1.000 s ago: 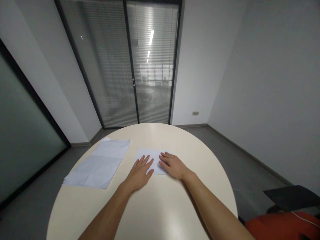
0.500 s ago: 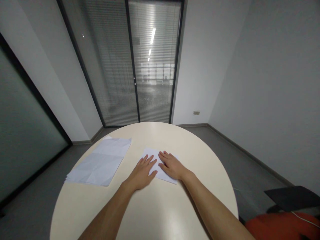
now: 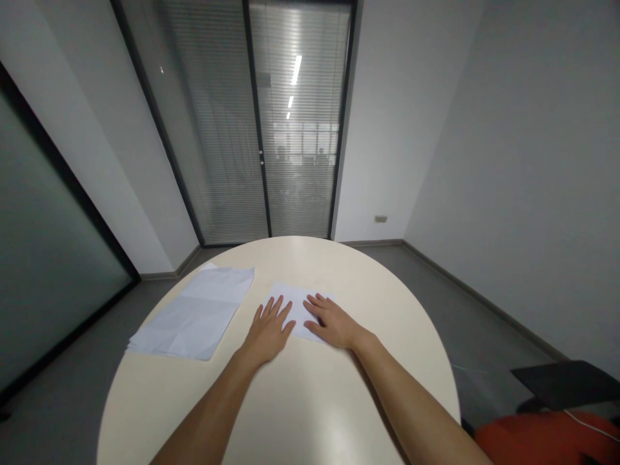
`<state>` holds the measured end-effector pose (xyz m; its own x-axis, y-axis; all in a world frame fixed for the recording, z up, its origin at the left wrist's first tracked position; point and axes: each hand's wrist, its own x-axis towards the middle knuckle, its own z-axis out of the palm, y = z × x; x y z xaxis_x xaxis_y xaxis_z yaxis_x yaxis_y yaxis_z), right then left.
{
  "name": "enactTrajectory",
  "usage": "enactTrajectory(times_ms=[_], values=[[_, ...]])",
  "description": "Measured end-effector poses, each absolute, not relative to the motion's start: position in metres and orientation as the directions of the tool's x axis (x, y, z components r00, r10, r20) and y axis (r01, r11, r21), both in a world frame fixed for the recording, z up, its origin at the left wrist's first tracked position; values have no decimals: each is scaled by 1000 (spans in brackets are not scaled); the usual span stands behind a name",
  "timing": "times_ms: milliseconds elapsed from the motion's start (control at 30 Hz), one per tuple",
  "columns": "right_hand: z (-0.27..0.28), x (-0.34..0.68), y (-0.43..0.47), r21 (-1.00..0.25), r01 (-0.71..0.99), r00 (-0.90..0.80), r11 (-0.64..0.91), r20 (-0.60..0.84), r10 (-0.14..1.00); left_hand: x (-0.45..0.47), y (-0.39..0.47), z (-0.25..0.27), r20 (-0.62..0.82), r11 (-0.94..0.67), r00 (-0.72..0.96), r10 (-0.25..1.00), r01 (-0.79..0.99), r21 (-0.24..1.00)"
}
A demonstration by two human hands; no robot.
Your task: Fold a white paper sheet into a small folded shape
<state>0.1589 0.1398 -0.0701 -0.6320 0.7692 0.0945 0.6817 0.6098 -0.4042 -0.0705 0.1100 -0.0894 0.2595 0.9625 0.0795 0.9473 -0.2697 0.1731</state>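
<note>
A small white sheet of paper [image 3: 299, 314] lies flat near the middle of the round table. My left hand [image 3: 268, 330] rests over its left side, fingers spread and thumb out toward the right. Over the right side lies my right hand [image 3: 334, 321], palm down with its fingers stretched out. The two hands cover much of the sheet, with a strip of it showing between them. Neither hand grips anything.
Larger creased white sheets [image 3: 198, 313] lie stacked at the table's left edge. The cream round table [image 3: 300, 413] fills the foreground. At the lower right stands a red chair [image 3: 542, 439] with a black part above it. A glass door [image 3: 300, 194] with blinds is beyond.
The small sheet has shifted left and slightly away from me. My left hand has moved left with its fingers spread; my right hand has moved a little left.
</note>
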Motion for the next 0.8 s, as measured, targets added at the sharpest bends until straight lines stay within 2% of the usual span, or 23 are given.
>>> enactTrajectory(times_ms=[133, 267, 400, 500, 633, 800], values=[[-73, 162, 143, -397, 685, -631, 611, 97, 770, -73, 113, -92, 113, -213, 199, 973, 969, 128], [-73, 163, 143, -373, 682, -643, 629, 103, 759, -77, 118, -91, 212, -134, 110, 971, 985, 106], [-70, 162, 142, -359, 679, -650, 640, 109, 752, -74, 119, -89, 308, -218, 161, 938, 963, 161], [-69, 162, 142, -353, 678, -652, 645, 116, 749, -67, 117, -93, 281, -269, 205, 938, 940, 211], [-70, 162, 144, -365, 647, -670, 669, 147, 728, -63, 117, -100, 210, -178, 135, 968, 964, 198], [-72, 164, 145, -373, 639, -666, 673, 168, 726, -72, 121, -95, 232, -97, 58, 971, 982, 159]])
